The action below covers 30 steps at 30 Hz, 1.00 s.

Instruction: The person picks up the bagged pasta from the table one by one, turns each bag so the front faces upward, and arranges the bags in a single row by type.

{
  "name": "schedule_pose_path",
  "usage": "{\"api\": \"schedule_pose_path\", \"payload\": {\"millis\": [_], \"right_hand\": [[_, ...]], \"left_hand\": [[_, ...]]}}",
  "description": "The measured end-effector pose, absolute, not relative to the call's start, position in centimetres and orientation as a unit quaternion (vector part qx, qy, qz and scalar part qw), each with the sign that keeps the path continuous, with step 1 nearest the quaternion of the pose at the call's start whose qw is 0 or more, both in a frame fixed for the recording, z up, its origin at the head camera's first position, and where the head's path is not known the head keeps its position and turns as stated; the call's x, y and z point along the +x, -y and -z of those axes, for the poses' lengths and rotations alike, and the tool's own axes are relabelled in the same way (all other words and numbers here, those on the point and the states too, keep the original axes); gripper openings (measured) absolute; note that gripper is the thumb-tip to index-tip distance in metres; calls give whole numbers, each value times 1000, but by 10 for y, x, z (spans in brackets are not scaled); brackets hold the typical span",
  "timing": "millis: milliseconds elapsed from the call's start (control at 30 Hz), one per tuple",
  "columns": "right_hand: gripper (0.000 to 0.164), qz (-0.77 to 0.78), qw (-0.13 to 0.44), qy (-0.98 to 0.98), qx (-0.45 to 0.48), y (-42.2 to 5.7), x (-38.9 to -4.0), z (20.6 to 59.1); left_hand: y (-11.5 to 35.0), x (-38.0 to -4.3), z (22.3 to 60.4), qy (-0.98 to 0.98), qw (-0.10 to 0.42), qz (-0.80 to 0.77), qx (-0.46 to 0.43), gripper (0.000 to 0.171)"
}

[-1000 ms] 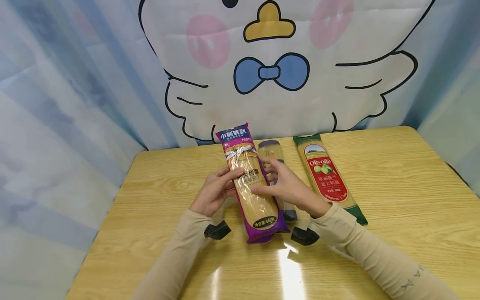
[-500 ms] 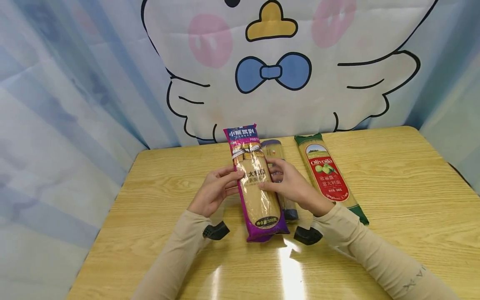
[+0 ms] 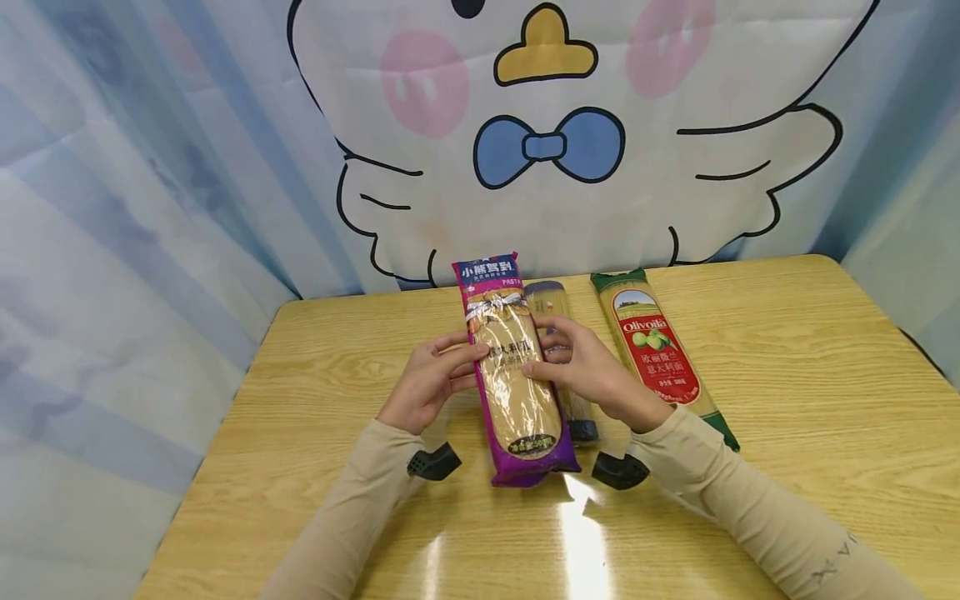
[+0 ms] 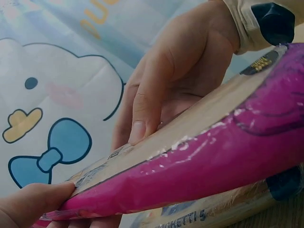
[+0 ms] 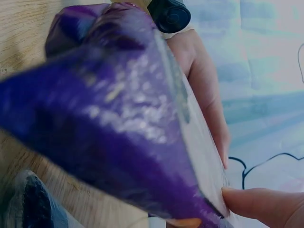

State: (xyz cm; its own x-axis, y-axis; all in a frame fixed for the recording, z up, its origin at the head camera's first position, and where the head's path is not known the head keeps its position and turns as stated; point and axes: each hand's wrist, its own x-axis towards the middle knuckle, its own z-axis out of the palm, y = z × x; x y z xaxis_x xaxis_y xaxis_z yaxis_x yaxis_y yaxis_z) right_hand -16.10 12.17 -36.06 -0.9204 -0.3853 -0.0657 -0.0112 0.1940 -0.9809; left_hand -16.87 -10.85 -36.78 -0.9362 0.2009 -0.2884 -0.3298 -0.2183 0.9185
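A purple-edged bag of spaghetti (image 3: 517,392) is held above the table, its printed front facing up and its far end raised. My left hand (image 3: 429,379) grips its left edge, thumb on top and fingers underneath. From the right side my right hand (image 3: 592,371) holds the same bag, thumb pressed on the clear front. In the left wrist view both hands' thumbs lie on the spaghetti bag (image 4: 175,166). The right wrist view shows its purple side (image 5: 123,123) up close. Fingers beneath the bag are mostly hidden.
Partly behind the held bag lies a second spaghetti pack (image 3: 577,408) with dark blue ends. To its right is a green-ended Olivoilà spaghetti bag (image 3: 660,358). All are over a wooden table (image 3: 315,467); a cartoon-printed curtain (image 3: 540,225) hangs at the back.
Both hands have shifted the purple spaghetti bag slightly right, mostly during the first half second, and turned it a little more upright in view. The other packs stay put.
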Motion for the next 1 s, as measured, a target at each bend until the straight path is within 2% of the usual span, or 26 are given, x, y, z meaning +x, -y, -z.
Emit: {"api": "schedule_pose_path", "payload": {"millis": [367, 1000], "right_hand": [[73, 628, 157, -751, -126, -122, -162, 361], [73, 615, 171, -764, -93, -100, -167, 363]], "left_hand": [[108, -169, 369, -604, 163, -778, -63, 46], [120, -174, 369, -635, 145, -753, -92, 51]]}}
